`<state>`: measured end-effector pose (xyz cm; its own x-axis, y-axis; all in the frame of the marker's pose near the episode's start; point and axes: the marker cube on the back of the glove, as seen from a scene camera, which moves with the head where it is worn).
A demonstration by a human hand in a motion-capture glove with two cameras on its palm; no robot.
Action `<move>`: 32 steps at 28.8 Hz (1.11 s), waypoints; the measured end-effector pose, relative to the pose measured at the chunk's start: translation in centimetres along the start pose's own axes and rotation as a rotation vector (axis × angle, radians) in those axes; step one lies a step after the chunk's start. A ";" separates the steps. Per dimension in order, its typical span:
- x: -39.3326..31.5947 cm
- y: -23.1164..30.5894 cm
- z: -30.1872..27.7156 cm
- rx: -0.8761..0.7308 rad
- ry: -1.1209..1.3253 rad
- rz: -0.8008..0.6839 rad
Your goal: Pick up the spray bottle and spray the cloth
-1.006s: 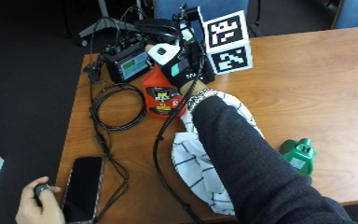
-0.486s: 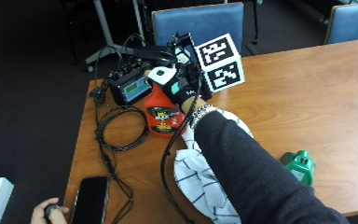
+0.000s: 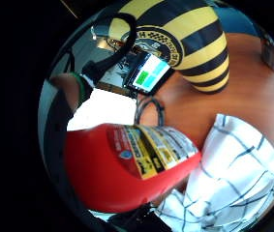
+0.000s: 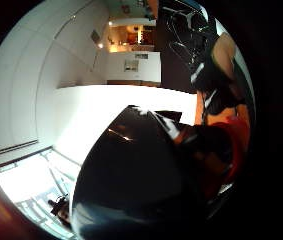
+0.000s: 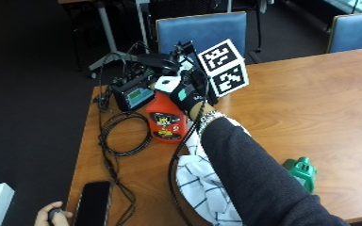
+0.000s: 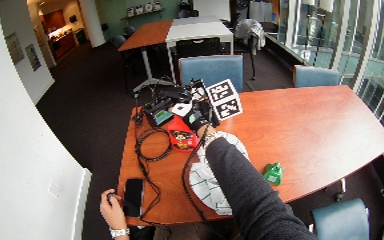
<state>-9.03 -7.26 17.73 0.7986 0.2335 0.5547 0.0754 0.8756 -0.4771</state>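
Observation:
A red spray bottle (image 5: 167,121) with a white trigger head stands upright at the table's left side, just beside the cloth's far end. My gloved right hand (image 5: 185,95) grips its neck below the head. Whether its base touches the wood I cannot tell. The white checked cloth (image 5: 201,184) lies spread on the table under my forearm. In the little finger side palm view the red bottle (image 3: 127,166) fills the near field, with the cloth (image 3: 235,169) right beside it. The thumb side palm view shows a dark rounded shape close up and a strip of the red bottle (image 4: 233,145).
A black device with a green screen (image 5: 134,95) sits just behind the bottle, amid cables. A black cable coil (image 5: 124,134) lies left of the bottle. A phone (image 5: 93,205) and a bare hand (image 5: 50,216) are at the near left corner. A green object (image 5: 301,172) stands right of my sleeve.
The outside camera has shifted, so the whole picture moved. My hand stays on the bottle's neck beside the black device; the cloth has not visibly moved.

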 end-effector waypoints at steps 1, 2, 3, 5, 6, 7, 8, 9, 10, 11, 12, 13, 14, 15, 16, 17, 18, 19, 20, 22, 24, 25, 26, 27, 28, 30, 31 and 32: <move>0.1 0.0 -0.1 -0.005 0.005 0.000; 0.2 0.1 -0.2 -0.009 0.009 0.002; 0.4 0.1 -0.3 -0.014 0.010 0.005; 0.9 0.2 -0.5 -0.027 0.010 0.016; 1.2 0.3 -0.7 -0.032 0.010 0.021; 1.5 0.4 -0.8 -0.033 0.012 0.025; 1.9 0.6 -1.0 -0.031 0.018 0.029; 2.2 0.8 -1.3 -0.028 0.030 0.033; 2.5 1.0 -1.6 -0.027 0.049 0.036; 2.9 1.2 -1.9 -0.028 0.074 0.038; 3.2 1.4 -2.3 -0.032 0.105 0.040; 3.4 1.5 -2.6 -0.040 0.140 0.041; 3.5 1.7 -2.9 -0.049 0.176 0.041; 3.6 1.9 -3.2 -0.058 0.214 0.037; 3.5 2.1 -3.6 -0.069 0.253 0.030; 3.4 2.4 -3.9 -0.080 0.290 0.020; 3.3 2.7 -4.2 -0.093 0.325 0.008; 3.1 3.1 -4.5 -0.110 0.357 -0.005; 2.8 3.6 -4.7 -0.131 0.384 -0.019; 2.1 4.9 -4.9 -0.183 0.428 -0.049; 1.2 6.5 -4.9 -0.242 0.461 -0.084; 0.7 7.3 -4.8 -0.271 0.475 -0.104; 0.2 8.1 -4.8 -0.298 0.490 -0.125; -0.2 8.9 -4.7 -0.321 0.507 -0.147; -0.7 9.7 -4.6 -0.341 0.525 -0.170; -1.5 11.1 -4.5 -0.375 0.571 -0.220; -1.8 11.7 -4.4 -0.388 0.596 -0.246; -2.1 12.4 -4.3 -0.400 0.621 -0.272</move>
<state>-7.20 1.25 7.70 0.8998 -0.3495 0.2610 0.4312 0.6216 -0.6540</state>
